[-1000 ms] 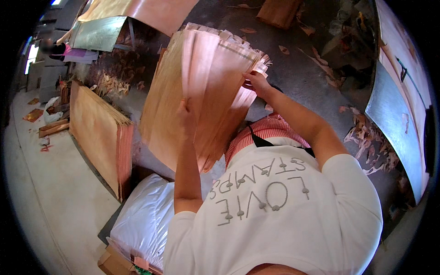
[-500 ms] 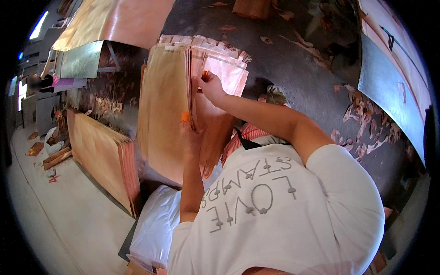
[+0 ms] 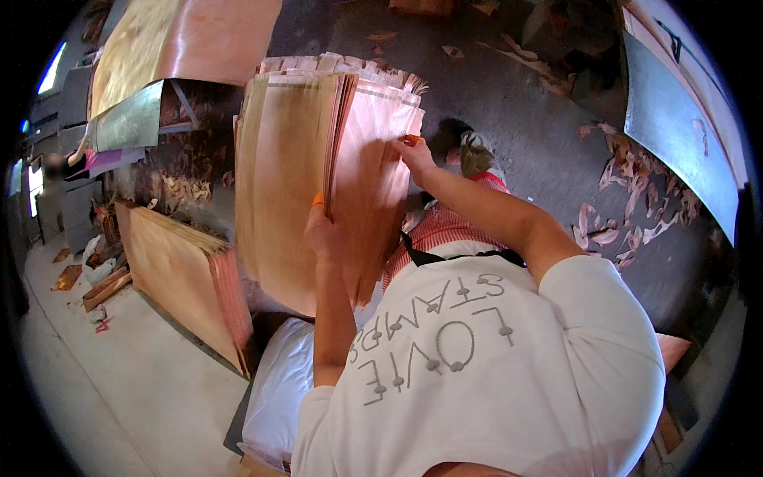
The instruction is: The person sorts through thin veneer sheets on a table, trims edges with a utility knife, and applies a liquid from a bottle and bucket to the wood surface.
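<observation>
A stack of thin wood veneer sheets [image 3: 278,175] stands in front of me, parted like a book, its far ends ragged. My left hand [image 3: 324,230], with an orange finger cover, is closed on the raised edges of the left-hand bundle. On the right lies a pinkish veneer sheet [image 3: 372,151], partly in shadow. My right hand [image 3: 419,161] is at this sheet's right edge, finger and thumb pinched together there, with orange covering a fingertip. Its fingertips partly hide the sheet's edge.
Another veneer stack [image 3: 183,278] leans at the left, beside a white plastic-wrapped bundle [image 3: 278,389]. Large sheets [image 3: 191,40] lie on a raised support at the far left, where a person [image 3: 75,163] stands. Veneer scraps [image 3: 636,199] litter the dark floor at right.
My right hand has moved right, from the parted middle of the stack to the pinkish sheet's right edge. My left hand stays at the bundle's edges.
</observation>
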{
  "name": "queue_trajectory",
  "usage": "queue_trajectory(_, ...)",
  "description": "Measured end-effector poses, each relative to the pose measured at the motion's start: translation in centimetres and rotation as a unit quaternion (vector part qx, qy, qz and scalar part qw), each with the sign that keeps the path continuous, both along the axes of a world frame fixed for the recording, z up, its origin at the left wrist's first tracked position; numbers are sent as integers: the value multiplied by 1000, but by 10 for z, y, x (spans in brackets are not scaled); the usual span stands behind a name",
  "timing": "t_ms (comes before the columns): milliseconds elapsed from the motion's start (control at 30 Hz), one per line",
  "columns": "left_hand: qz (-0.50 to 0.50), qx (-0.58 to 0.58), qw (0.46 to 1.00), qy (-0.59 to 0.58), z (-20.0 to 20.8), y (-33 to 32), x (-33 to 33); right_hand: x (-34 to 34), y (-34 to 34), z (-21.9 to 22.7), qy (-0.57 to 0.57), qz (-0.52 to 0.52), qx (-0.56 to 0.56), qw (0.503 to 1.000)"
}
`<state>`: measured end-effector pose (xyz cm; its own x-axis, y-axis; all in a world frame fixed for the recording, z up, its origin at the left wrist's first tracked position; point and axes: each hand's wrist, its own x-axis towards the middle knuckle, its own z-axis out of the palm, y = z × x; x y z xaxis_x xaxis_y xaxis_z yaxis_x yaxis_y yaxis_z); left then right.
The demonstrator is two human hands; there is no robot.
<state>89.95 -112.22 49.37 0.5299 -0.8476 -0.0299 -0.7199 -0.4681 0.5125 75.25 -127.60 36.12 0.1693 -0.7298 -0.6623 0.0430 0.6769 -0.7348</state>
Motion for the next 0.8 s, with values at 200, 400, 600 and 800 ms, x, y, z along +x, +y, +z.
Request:
queue_trajectory(200, 0, 87, 995, -48, -11, 10, 4, -4, 10, 64, 35, 13, -71, 997)
queue_trajectory(400, -15, 58, 996, -63, 9, -6, -17, 4, 24, 58, 54, 45, -259, 963)
queue_trajectory(600, -17, 36, 998, -38, 8, -2, -12, -7, 30, 84, 153, 187, -364, 900)
queue_trajectory(800, -44, 117, 983, -135, 14, -9, -33, 5, 30, 87, 98, 196, -320, 922)
